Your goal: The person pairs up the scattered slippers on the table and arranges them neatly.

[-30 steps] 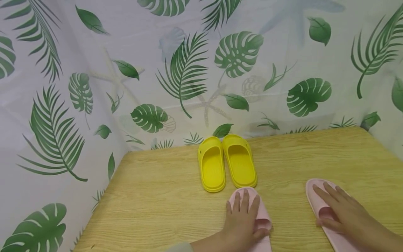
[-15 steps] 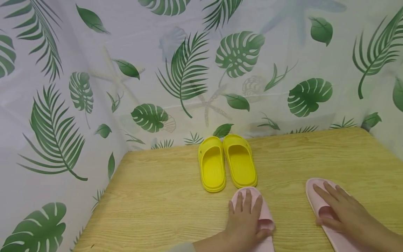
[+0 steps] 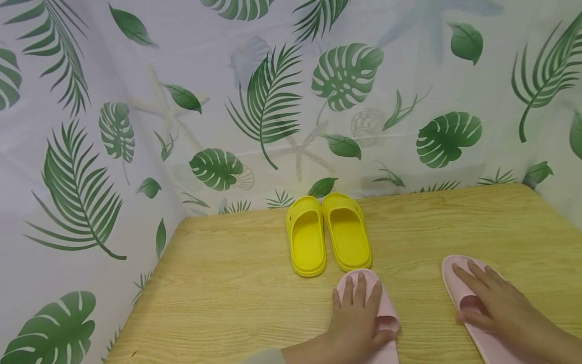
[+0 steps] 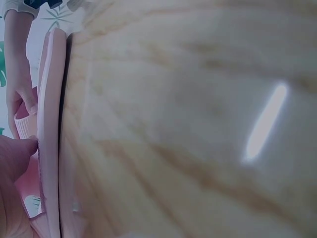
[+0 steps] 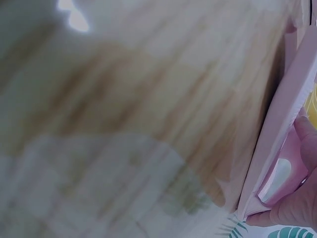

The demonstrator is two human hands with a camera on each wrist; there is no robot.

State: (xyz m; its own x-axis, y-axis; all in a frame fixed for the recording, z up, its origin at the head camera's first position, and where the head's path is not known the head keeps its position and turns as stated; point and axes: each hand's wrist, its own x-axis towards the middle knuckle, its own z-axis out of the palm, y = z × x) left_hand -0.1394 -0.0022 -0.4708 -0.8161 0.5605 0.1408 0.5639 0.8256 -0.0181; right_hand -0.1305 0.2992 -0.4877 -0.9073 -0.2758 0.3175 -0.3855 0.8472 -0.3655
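In the head view my left hand (image 3: 354, 323) lies with straight, spread fingers on the upper of a pink slipper (image 3: 386, 306). Its thumb reaches over by the strap's edge. My right hand (image 3: 509, 308) rests likewise on another pink slipper (image 3: 454, 275), further right, with its thumb beside the foot opening. Both toes point away from me; the heels are out of frame or covered. A pair of yellow slippers stands side by side behind: the left yellow slipper (image 3: 308, 247) and the right yellow slipper (image 3: 349, 237), whose heel is close to the left-hand pink toe.
All the slippers are on a wood-grain tabletop (image 3: 227, 273). A white cloth wall with green leaf prints (image 3: 386, 25) encloses the back and sides. Both wrist views mostly show a glossy, marbled surface (image 4: 188, 114) with light reflections.
My left hand has slid slightly to the right together with its pink slipper. The right hand and its slipper stay in nearly the same place; the yellow pair has not moved.
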